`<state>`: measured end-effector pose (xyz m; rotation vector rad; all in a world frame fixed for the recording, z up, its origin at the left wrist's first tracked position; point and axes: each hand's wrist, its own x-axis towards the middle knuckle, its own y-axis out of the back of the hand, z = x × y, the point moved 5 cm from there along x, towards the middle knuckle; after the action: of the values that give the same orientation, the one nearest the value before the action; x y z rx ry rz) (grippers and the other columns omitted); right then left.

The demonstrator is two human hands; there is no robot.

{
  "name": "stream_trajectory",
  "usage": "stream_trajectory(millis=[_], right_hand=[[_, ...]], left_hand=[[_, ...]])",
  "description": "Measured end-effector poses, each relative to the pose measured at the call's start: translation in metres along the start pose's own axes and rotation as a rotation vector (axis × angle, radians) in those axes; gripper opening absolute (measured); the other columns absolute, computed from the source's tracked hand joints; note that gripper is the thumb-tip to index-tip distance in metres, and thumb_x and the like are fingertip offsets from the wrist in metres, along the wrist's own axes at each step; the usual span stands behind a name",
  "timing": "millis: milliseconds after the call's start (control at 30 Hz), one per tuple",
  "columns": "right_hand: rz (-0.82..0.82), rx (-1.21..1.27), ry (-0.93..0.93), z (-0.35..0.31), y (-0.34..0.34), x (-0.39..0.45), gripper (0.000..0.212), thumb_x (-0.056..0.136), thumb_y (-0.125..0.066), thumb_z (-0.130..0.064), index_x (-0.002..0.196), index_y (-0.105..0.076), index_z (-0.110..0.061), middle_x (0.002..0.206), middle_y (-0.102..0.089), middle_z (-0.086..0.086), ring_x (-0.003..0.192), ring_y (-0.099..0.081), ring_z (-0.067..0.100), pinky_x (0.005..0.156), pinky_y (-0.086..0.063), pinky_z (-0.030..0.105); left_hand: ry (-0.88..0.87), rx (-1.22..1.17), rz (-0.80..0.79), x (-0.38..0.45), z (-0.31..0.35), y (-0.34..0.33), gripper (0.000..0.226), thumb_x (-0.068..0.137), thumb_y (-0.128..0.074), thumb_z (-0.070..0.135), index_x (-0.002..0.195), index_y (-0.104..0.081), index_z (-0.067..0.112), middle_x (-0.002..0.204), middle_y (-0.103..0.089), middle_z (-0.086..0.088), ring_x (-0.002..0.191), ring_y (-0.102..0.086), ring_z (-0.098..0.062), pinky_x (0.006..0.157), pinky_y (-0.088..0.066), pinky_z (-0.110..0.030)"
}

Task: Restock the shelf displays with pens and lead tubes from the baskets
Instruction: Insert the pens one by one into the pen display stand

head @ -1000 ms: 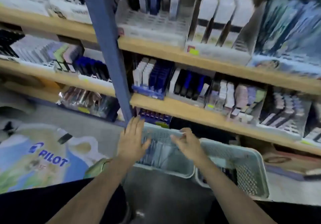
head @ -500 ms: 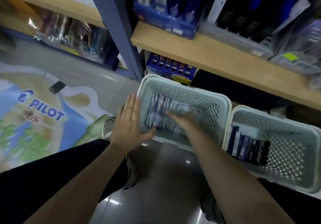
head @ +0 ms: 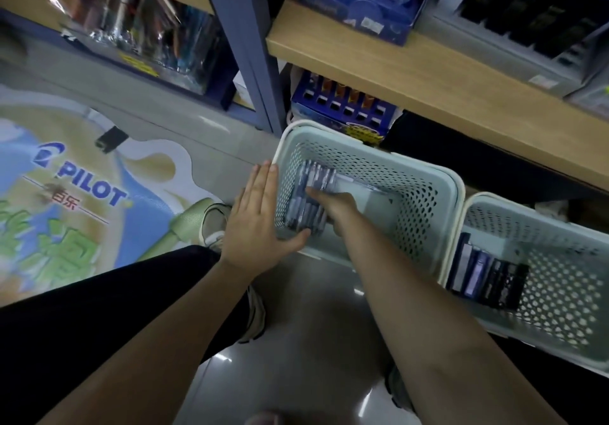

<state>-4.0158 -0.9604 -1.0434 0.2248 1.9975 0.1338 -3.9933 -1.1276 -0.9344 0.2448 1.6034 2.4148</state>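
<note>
Two baskets (head: 425,190): left hand (head: 255,218) flat-fingered on one's wall, right hand (head: 333,202) reaching its pen packs (head: 308,200), grip unclear.

Left basket (head: 425,193) is open on top, and its right half is bare, room to reach in there. The pen packs (head: 309,200) crowd its left wall. The wooden shelf (head: 428,75) overhangs the far rim at upper right; the blue upright post (head: 244,45) blocks center-top. The right basket (head: 560,292) sits tight alongside.
</note>
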Motion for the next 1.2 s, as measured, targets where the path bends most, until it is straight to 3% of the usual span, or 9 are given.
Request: stream_trajectory(millis=[67, 200, 267, 400, 533, 600, 900, 1100, 1200], right_hand=[[0.004, -0.032, -0.003, -0.003, -0.003, -0.003, 0.07, 0.069, -0.088, -0.046, 0.119, -0.065, -0.002, 0.113, -0.068, 0.007, 0.104, -0.067, 0.03, 0.079, -0.05, 0.031], [-0.011, -0.053, 0.04, -0.005, -0.008, 0.002, 0.065, 0.07, -0.089, -0.043, 0.118, -0.067, -0.007, 0.114, -0.072, 0.011, 0.098, -0.07, 0.035, 0.052, -0.045, 0.028], [-0.036, -0.06, 0.027, -0.005, -0.007, 0.004, 0.063, 0.068, -0.089, -0.043, 0.117, -0.067, -0.008, 0.112, -0.072, 0.011, 0.092, -0.07, 0.035, 0.049, -0.044, 0.029], [-0.103, -0.08, 0.02, 0.0, 0.0, 0.011, 0.061, 0.067, -0.085, -0.042, 0.113, -0.069, -0.007, 0.109, -0.072, 0.013, 0.09, -0.069, 0.034, 0.063, -0.051, 0.036], [-0.15, 0.006, 0.078, 0.004, 0.005, 0.016, 0.069, 0.062, -0.088, -0.041, 0.117, -0.069, -0.005, 0.113, -0.073, 0.011, 0.106, -0.067, 0.031, 0.096, -0.052, 0.047], [-0.195, 0.045, 0.105, 0.003, 0.004, 0.015, 0.075, 0.054, -0.09, -0.043, 0.116, -0.069, -0.006, 0.112, -0.074, 0.011, 0.107, -0.068, 0.03, 0.103, -0.049, 0.048], [-0.284, 0.142, 0.127, -0.001, 0.015, 0.006, 0.02, 0.085, -0.078, -0.013, 0.103, -0.071, -0.008, 0.105, -0.076, 0.013, 0.098, -0.072, 0.03, 0.1, -0.053, 0.046], [-0.365, 0.181, 0.149, -0.009, 0.027, -0.022, 0.015, 0.092, -0.068, -0.009, 0.105, -0.068, -0.002, 0.098, -0.075, 0.012, 0.085, -0.073, 0.024, 0.071, -0.058, 0.029], [-0.388, 0.205, 0.162, -0.017, 0.044, -0.046, 0.019, 0.09, -0.07, -0.01, 0.106, -0.067, 0.0, 0.097, -0.075, 0.011, 0.086, -0.073, 0.022, 0.077, -0.057, 0.032]], left_hand=[[-0.005, -0.005, 0.009, 0.0, 0.0, -0.001, 0.105, 0.082, -0.06, 0.064, 0.154, -0.025, -0.005, 0.161, -0.029, -0.021, 0.151, -0.026, -0.033, 0.115, -0.036, -0.053], [-0.016, -0.016, 0.001, 0.0, 0.0, -0.003, 0.105, 0.084, -0.059, 0.064, 0.154, -0.023, -0.005, 0.161, -0.028, -0.022, 0.151, -0.026, -0.033, 0.115, -0.036, -0.054], [-0.011, -0.021, -0.005, 0.001, -0.001, -0.003, 0.107, 0.083, -0.06, 0.064, 0.155, -0.021, -0.005, 0.161, -0.027, -0.021, 0.151, -0.025, -0.033, 0.115, -0.035, -0.054], [0.0, -0.023, -0.024, 0.0, -0.002, -0.002, 0.11, 0.08, -0.065, 0.062, 0.157, -0.016, -0.001, 0.163, -0.024, -0.019, 0.151, -0.024, -0.031, 0.116, -0.035, -0.053], [0.001, -0.025, -0.022, 0.0, -0.001, -0.001, 0.109, 0.081, -0.064, 0.062, 0.157, -0.017, -0.001, 0.163, -0.024, -0.019, 0.151, -0.025, -0.031, 0.117, -0.034, -0.051], [0.002, -0.017, -0.018, 0.0, 0.0, 0.0, 0.109, 0.081, -0.063, 0.063, 0.157, -0.018, -0.001, 0.163, -0.024, -0.018, 0.151, -0.025, -0.031, 0.118, -0.034, -0.05], [0.012, -0.021, -0.028, 0.0, -0.001, 0.0, 0.11, 0.082, -0.058, 0.067, 0.158, -0.013, 0.002, 0.165, -0.02, -0.015, 0.153, -0.021, -0.028, 0.12, -0.03, -0.048], [0.014, -0.041, -0.049, -0.001, 0.001, -0.001, 0.112, 0.081, -0.057, 0.07, 0.159, -0.01, 0.004, 0.165, -0.02, -0.015, 0.153, -0.021, -0.028, 0.118, -0.033, -0.052], [0.052, 0.001, -0.14, 0.0, 0.005, 0.006, 0.118, 0.08, -0.045, 0.081, 0.16, -0.005, 0.005, 0.167, -0.014, -0.013, 0.155, -0.012, -0.027, 0.121, -0.027, -0.053]])
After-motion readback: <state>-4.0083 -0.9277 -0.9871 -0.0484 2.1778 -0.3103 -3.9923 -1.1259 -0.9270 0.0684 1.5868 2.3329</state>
